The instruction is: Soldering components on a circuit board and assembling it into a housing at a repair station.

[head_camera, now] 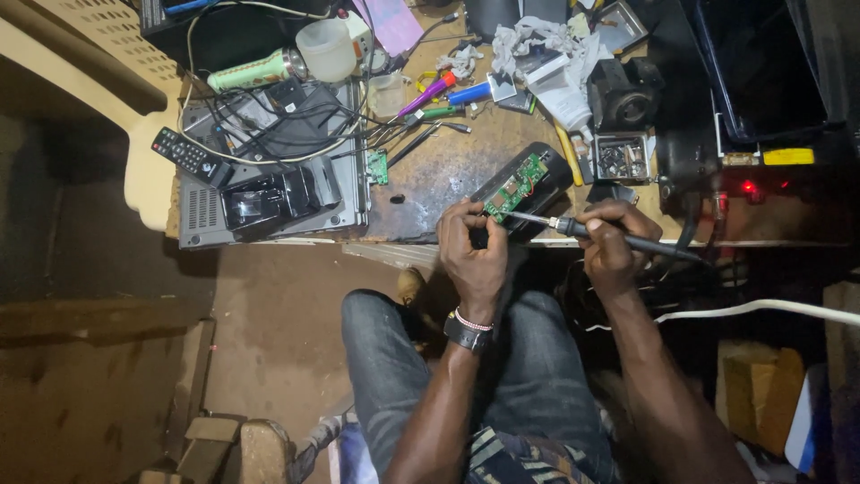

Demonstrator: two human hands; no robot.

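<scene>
Cluttered wooden workbench above a dim earthen floor.

Green circuit board showing inside a black casing on a scorched brown workbench.

A black-handled soldering iron is glinting silver at its tip; a black watch and a red-and-white beaded bracelet are showing above blue-grey jeans, near a purple pen and a grey player.
</scene>
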